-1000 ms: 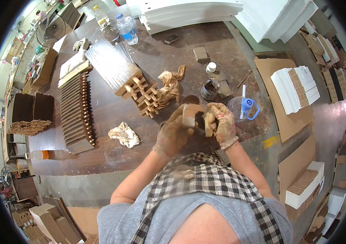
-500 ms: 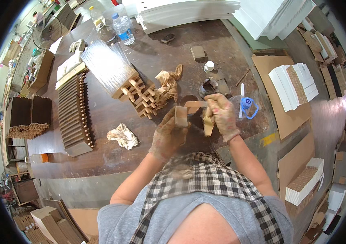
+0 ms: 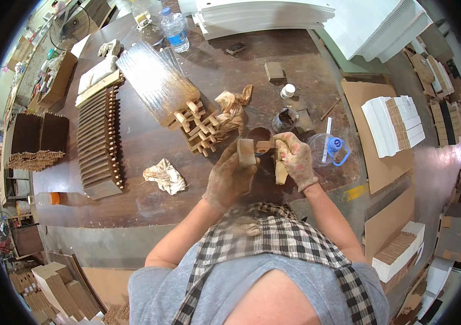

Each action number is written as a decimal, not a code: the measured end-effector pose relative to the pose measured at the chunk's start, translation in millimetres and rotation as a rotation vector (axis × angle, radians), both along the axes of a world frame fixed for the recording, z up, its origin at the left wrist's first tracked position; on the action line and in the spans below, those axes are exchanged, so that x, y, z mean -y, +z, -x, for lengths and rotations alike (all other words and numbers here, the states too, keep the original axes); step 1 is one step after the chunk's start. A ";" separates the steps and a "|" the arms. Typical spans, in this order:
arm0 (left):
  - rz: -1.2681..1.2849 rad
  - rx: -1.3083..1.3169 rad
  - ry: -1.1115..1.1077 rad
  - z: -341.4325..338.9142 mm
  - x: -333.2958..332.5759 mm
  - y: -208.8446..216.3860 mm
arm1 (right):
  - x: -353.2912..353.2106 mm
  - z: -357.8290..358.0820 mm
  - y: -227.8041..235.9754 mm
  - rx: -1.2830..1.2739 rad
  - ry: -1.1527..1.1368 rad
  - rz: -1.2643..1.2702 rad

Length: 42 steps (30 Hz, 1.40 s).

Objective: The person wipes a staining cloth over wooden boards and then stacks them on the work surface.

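Both of my hands wear stained, light-coloured gloves and are close together over the near edge of the dark table. My left hand point(image 3: 231, 176) is closed round a wooden piece point(image 3: 246, 153), whose pale, squarish end faces up. My right hand point(image 3: 297, 161) is closed on a yellowish, folded pad point(image 3: 281, 173), cloth or sponge, which hangs below the fingers. A small tan strip point(image 3: 265, 145) sticks out from the right fingers toward the left hand; what it belongs to is hidden. Just beyond the hands stands a round container of brown liquid point(image 3: 259, 134).
Farther out are a dark-stained jar point(image 3: 285, 120), a white-capped bottle point(image 3: 288, 90) and a clear jug with blue handle point(image 3: 336, 149). Left are brown rags point(image 3: 164, 176), pegged wooden pieces point(image 3: 197, 125) by silvery foam, and a row of brown slats point(image 3: 98, 143). White panels point(image 3: 263, 19) lie at the back.
My right hand has moved slightly left and lower, with the pad now held more upright. The tan strip between the hands shows shorter. The whole view has shifted a little.
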State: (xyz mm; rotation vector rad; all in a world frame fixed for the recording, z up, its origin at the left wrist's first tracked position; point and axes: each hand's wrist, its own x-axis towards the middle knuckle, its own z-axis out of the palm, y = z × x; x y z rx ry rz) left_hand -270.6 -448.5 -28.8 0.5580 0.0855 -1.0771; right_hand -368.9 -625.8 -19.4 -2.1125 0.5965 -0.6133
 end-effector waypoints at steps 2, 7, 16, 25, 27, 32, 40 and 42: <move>-0.168 0.465 -0.037 -3.9 5.0 1.2 | -3.5 11.0 1.0 0.113 -0.114 -0.316; -0.404 1.190 -0.038 -3.4 4.4 -26.3 | -17.4 17.2 35.8 0.244 0.109 0.074; 0.002 0.343 -0.003 0.0 14.7 -8.5 | -41.2 64.6 17.9 0.031 0.299 0.535; -0.182 0.555 -0.049 1.2 17.4 -14.0 | -39.1 57.8 -8.4 0.196 0.251 0.554; -0.220 0.588 -0.064 0.3 15.7 -7.5 | -41.1 67.3 -5.7 0.249 0.242 0.341; -0.332 1.111 -0.035 -0.1 17.1 -13.1 | -42.3 54.1 47.9 0.211 -0.029 -0.696; 0.096 0.107 -0.100 9.2 14.1 16.7 | -7.3 43.1 24.4 0.397 -0.119 -0.984; -0.074 0.577 -0.160 2.5 13.8 7.4 | -20.5 37.2 27.4 0.421 -0.090 -1.012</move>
